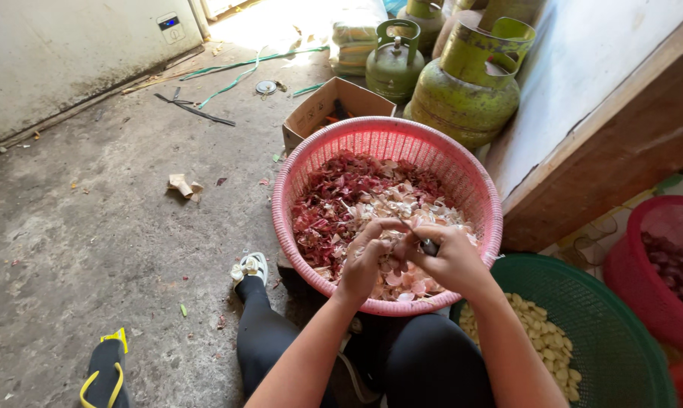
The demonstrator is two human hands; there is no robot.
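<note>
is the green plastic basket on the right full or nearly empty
Nearly empty: peeled pale cloves cover only part of the green plastic basket; bare mesh shows.

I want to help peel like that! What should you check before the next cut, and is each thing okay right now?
1. Small knife gripped firmly in the right hand: ok.
2. Left hand holds the piece being peeled: ok, though the piece itself is hidden by the fingers.
3. Blade pointing away from the left fingers: cannot tell, the hands cover it.
4. Hands over the pink basket so skins drop onto the peel pile: ok.
5. Green basket with peeled cloves within reach on the right: ok.
6. Pink basket steady between the legs: cannot tell.
</note>
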